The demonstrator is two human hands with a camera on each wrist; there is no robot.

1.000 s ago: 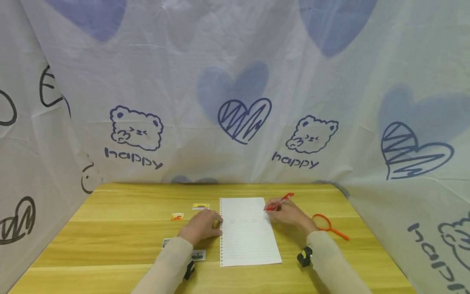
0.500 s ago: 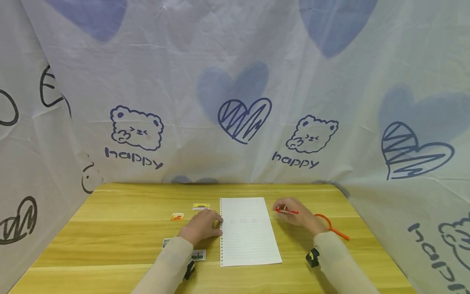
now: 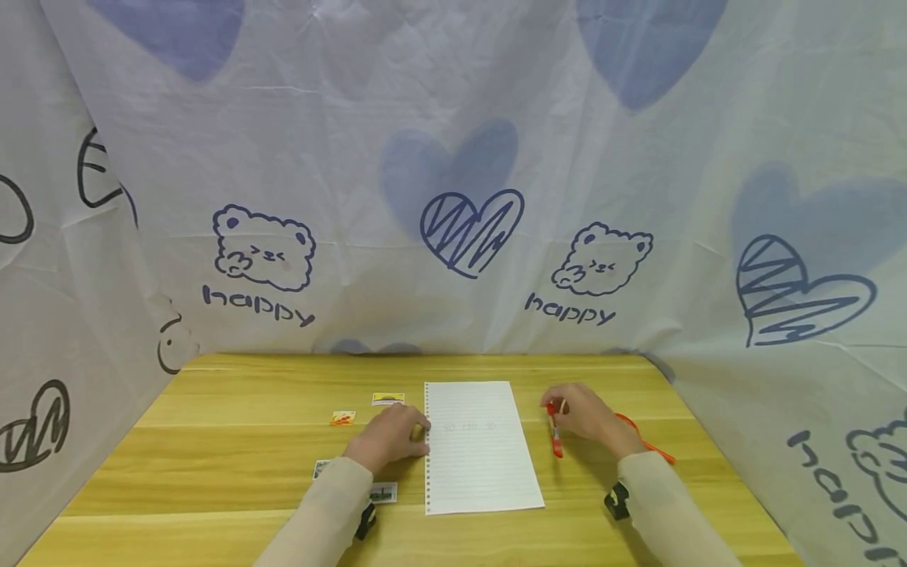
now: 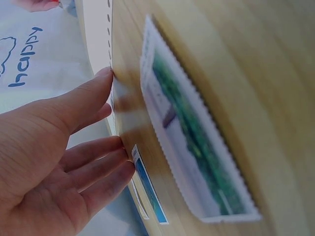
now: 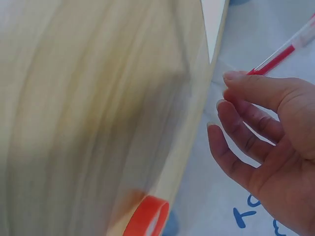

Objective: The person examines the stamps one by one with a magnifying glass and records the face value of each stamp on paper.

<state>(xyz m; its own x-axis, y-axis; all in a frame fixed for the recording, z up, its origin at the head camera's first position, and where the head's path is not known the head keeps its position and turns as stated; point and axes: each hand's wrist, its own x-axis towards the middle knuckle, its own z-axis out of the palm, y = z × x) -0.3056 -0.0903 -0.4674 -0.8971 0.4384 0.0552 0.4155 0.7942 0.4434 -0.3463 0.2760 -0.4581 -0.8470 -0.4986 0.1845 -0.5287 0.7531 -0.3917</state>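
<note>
A lined sheet of paper (image 3: 482,472) with punched holes down its left side lies mid-table, bearing faint writing. My left hand (image 3: 386,438) rests at that holed edge, fingers loosely extended and fingertips touching the paper or the table beside it. Right of the sheet, my right hand (image 3: 579,413) pinches a red pen (image 3: 555,441) between thumb and fingers, off the paper. The right wrist view shows the pen's clear barrel and red ink (image 5: 280,58) above the thumb; the other fingers are loosely bent.
Several stamps lie left of the paper: a yellow stamp (image 3: 388,398), an orange stamp (image 3: 343,418), and a green landscape stamp (image 4: 192,137) near the left wrist. An orange magnifying glass (image 3: 662,453) sits by the right forearm, partly hidden. A patterned cloth (image 3: 383,315) stands behind the table.
My right hand has moved right, away from the sheet, with the pen turning from pointing up and right to pointing toward me. The left hand stays put.
</note>
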